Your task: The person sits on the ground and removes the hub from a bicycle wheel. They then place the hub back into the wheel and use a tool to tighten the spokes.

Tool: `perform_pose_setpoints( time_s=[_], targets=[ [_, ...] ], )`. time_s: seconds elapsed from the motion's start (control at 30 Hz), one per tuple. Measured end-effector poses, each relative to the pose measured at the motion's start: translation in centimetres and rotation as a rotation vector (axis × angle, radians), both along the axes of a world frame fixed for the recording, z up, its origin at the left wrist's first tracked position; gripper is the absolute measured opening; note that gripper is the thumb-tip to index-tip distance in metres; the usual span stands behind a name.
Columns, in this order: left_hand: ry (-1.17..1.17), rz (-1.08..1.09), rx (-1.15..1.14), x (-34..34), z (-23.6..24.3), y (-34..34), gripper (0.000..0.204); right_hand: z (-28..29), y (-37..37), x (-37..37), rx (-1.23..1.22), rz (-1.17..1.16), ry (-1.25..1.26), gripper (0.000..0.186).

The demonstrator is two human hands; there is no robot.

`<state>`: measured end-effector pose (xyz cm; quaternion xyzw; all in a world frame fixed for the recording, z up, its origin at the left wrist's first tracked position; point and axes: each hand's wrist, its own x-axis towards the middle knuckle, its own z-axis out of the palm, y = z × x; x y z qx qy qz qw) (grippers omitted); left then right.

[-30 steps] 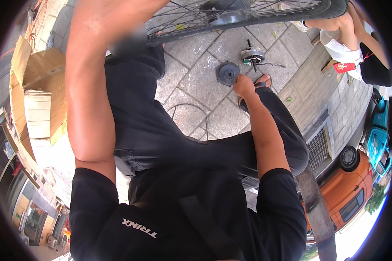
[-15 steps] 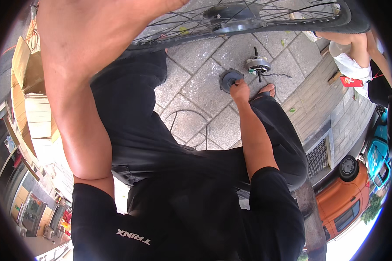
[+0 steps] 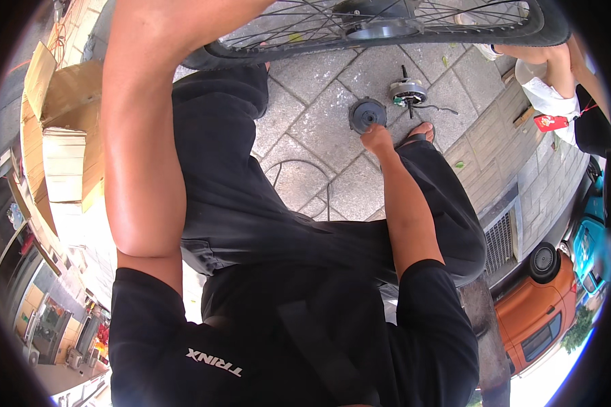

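Note:
My right hand [image 3: 378,139] is closed at the near edge of a dark round hub motor cover [image 3: 364,112], low over the paving. The cover has a notched rim and a hole at its centre. Just right of it, a silver hub motor core [image 3: 409,93] with an axle and a dark cable lies on the paving. Across the top runs a spoked bicycle wheel [image 3: 305,49] with a black tyre and a dark hub. My left hand [image 3: 204,17] reaches up beside the wheel at the upper left; its fingers are cut off by the frame edge.
A thin black loop of cable or tube [image 3: 299,163] lies on the paving between my legs. An open cardboard box [image 3: 64,146] stands at the left. Another person's leg [image 3: 557,71] is at the upper right. A metal grate [image 3: 500,241] and an orange car [image 3: 536,315] lie farther right.
My left hand has moved up and right, mostly out of the frame. My right hand has shifted from the cover's middle to its near edge. The view has shifted slightly.

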<state>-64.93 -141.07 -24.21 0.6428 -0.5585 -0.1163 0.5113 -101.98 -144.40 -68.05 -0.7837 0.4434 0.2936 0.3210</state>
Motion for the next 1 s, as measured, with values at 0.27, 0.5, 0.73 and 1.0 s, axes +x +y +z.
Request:
perform_pose_setpoints(
  time_s=[0.27, 0.5, 0.73, 1.0],
  targets=[
    [-0.443, 0.154, 0.203, -1.8, 1.6, -0.2, 0.063, 1.1, -0.1, -1.2, 0.127, -0.150, -0.245, 0.029],
    [-0.341, 0.144, 0.192, -1.4, 1.5, 1.2, 0.052, 8.3, -6.8, 5.2, 0.229, -0.700, -0.731, 0.030],
    [-0.311, 0.118, 0.177, -0.2, 0.5, 1.8, 0.059, 26.1, -10.7, 10.3, -0.278, -0.820, -1.104, 0.044],
    [-0.296, 0.032, 0.097, -0.1, 0.4, 2.4, 0.060, 40.9, -12.4, 9.5, -0.988, -0.353, -1.514, 0.038]
  ],
)
